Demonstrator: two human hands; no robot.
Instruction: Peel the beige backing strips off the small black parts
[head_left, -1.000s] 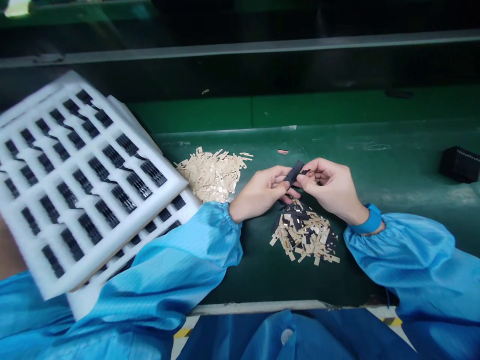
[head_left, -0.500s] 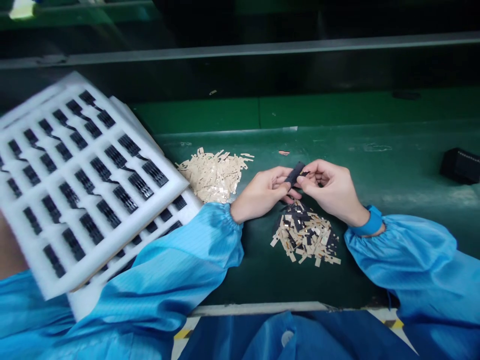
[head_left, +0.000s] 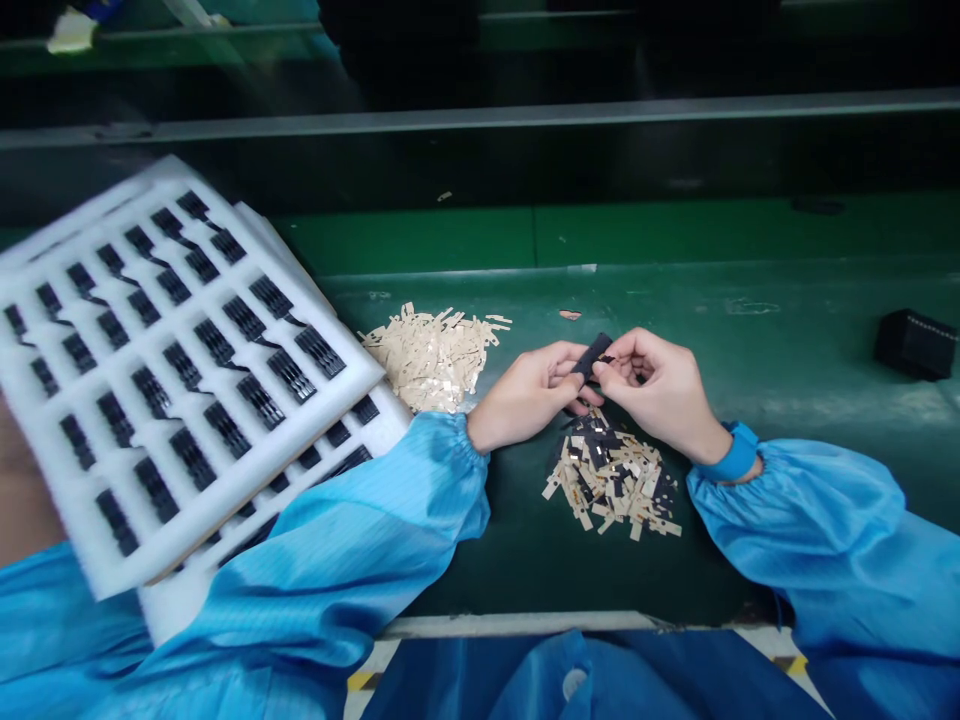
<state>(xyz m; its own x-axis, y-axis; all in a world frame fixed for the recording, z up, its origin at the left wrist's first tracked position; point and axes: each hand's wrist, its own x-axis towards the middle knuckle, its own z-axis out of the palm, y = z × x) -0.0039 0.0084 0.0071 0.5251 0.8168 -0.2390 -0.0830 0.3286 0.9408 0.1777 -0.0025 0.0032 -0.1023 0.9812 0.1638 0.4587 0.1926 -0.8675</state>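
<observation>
My left hand (head_left: 529, 395) and my right hand (head_left: 660, 385) meet above the green bench, both pinching a small black flat part (head_left: 592, 353) between fingertips. Directly below them lies a heap of mixed black and tan small parts (head_left: 611, 475). A second heap of tan strips (head_left: 431, 352) lies to the left of my left hand. Both arms wear blue sleeves, and a blue band circles my right wrist.
Stacked white foam trays (head_left: 176, 370) with several black parts in their slots lie at the left, tilted over my left forearm. A black block (head_left: 915, 343) sits at the far right. A metal rail (head_left: 525, 115) runs across the back of the green bench (head_left: 787, 330).
My hands stay together on the black part with little finger movement. The whole view has shifted slightly downward as the head moved.
</observation>
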